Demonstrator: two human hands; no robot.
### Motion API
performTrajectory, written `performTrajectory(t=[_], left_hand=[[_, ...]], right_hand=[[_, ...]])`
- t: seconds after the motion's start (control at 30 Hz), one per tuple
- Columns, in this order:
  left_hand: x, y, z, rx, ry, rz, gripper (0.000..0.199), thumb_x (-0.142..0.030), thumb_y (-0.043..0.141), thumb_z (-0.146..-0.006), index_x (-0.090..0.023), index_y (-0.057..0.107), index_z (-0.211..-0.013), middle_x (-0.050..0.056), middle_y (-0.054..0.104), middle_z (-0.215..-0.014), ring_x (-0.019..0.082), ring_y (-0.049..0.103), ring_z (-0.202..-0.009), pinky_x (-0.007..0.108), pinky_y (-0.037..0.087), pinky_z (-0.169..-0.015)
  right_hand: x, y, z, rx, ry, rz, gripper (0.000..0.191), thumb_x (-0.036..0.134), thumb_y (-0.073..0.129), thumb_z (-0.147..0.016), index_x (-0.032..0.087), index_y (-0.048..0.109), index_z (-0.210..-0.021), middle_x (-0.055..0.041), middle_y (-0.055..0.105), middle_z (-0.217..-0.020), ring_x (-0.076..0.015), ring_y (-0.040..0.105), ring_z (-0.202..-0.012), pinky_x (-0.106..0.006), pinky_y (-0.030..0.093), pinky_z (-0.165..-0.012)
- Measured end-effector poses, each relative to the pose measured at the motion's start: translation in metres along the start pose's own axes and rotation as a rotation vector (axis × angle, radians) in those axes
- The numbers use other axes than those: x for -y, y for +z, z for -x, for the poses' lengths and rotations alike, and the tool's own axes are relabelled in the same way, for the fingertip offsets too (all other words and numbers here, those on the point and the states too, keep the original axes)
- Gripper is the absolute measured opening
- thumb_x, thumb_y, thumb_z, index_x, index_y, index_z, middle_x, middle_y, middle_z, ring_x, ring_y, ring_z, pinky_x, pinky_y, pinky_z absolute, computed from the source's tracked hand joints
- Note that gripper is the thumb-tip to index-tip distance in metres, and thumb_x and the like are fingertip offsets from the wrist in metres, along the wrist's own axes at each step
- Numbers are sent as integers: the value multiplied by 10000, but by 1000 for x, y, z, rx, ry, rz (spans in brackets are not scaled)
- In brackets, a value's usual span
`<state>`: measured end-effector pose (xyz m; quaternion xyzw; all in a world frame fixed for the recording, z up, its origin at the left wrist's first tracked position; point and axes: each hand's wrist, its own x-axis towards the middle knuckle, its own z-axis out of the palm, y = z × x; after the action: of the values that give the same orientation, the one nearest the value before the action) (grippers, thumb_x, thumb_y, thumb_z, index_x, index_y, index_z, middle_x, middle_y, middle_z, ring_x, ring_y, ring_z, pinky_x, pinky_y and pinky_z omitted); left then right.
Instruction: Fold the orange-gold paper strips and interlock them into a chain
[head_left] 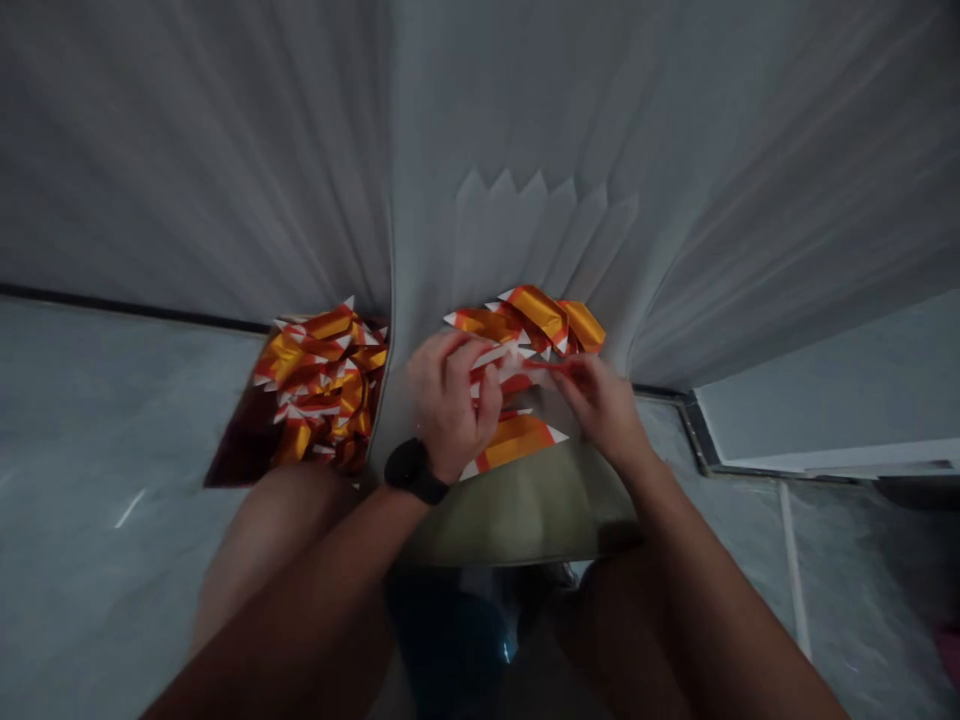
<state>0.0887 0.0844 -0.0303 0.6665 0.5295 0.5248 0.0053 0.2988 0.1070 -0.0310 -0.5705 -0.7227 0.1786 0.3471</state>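
My left hand (454, 400), with a dark watch (414, 470) on the wrist, is closed around a folded piece with white and red edges. Facing it, my right hand (602, 405) pinches a thin red strip (549, 366) that runs across to the held piece. Just beyond my fingers lie several orange-gold shiny folded pieces (536, 315) with red borders and white pointed tips. Another orange-gold piece (521, 440) lies under my hands, nearer my lap. The fingertips of both hands are partly blurred.
To the left, a heap of similar orange-gold pieces (330, 370) sits on a dark red surface (244, 430). White pointed strips (540, 230) lie fanned out ahead on grey fabric (525, 90). Grey curtain-like folds (187, 150) stand behind. Pale floor (97, 450) shows at left.
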Motion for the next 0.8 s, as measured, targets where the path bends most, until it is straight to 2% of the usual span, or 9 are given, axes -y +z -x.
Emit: performTrajectory(t=[0.07, 0.17, 0.23, 0.3, 0.43, 0.57, 0.7, 0.8], left_hand=[[-5, 1, 10, 27, -26, 118, 255, -301, 505, -986, -210, 583, -1211, 128, 612, -1256, 261, 554, -1235, 444, 424, -1094], [-8, 11, 15, 165, -159, 377, 296, -348, 504, -1005, -224, 546, -1271, 114, 634, -1274, 239, 605, -1199, 414, 510, -1023], [-8, 20, 15, 214, -273, 577, 415, -409, 534, -995, -241, 483, -1371, 121, 604, -1360, 237, 621, -1212, 385, 563, -958], [-6, 27, 12, 195, -376, 723, 519, -447, 565, -977, -247, 434, -1438, 129, 590, -1400, 241, 623, -1234, 373, 581, -944], [5, 32, 6, 157, -502, 769, 497, -446, 602, -957, -233, 531, -1401, 111, 638, -1372, 247, 626, -1247, 394, 542, -1028], [15, 36, 6, 278, -524, 828, 435, -433, 627, -939, -223, 631, -1320, 98, 657, -1359, 260, 623, -1252, 432, 505, -1077], [17, 43, 8, 335, -529, 907, 451, -421, 654, -920, -227, 638, -1327, 99, 649, -1373, 267, 612, -1272, 444, 491, -1088], [15, 46, 8, 349, -544, 979, 454, -418, 669, -909, -226, 644, -1319, 98, 635, -1393, 267, 592, -1298, 445, 480, -1100]], right_hand=[[5, 5, 4, -95, 104, -45, 303, 436, 566, -934, 208, 680, -1098, -92, 754, -986, -245, 708, -861, -361, 552, -755], [13, 17, 7, -184, 140, -174, 336, 459, 585, -924, 202, 703, -1106, -88, 764, -1021, -243, 719, -897, -375, 574, -803], [20, 27, 9, -169, 103, -274, 320, 445, 604, -921, 204, 720, -1098, -81, 766, -1048, -234, 722, -931, -379, 578, -848], [25, 35, 13, -103, 53, -350, 293, 408, 617, -925, 219, 727, -1120, -76, 755, -1122, -232, 710, -1025, -390, 563, -930], [29, 49, 19, -37, -4, -427, 247, 343, 644, -913, 249, 725, -1127, -70, 725, -1193, -231, 670, -1141, -421, 518, -1043], [21, 60, 17, -77, 25, -504, 225, 325, 703, -855, 259, 711, -1070, -70, 677, -1232, -233, 641, -1186, -418, 522, -1055], [16, 61, 14, -95, 140, -686, 257, 335, 729, -819, 243, 655, -1047, -62, 691, -1147, -208, 688, -1069, -397, 573, -986], [16, 55, 13, -77, 155, -725, 299, 333, 764, -787, 232, 637, -1038, -57, 706, -1089, -203, 699, -1021, -408, 570, -991]])
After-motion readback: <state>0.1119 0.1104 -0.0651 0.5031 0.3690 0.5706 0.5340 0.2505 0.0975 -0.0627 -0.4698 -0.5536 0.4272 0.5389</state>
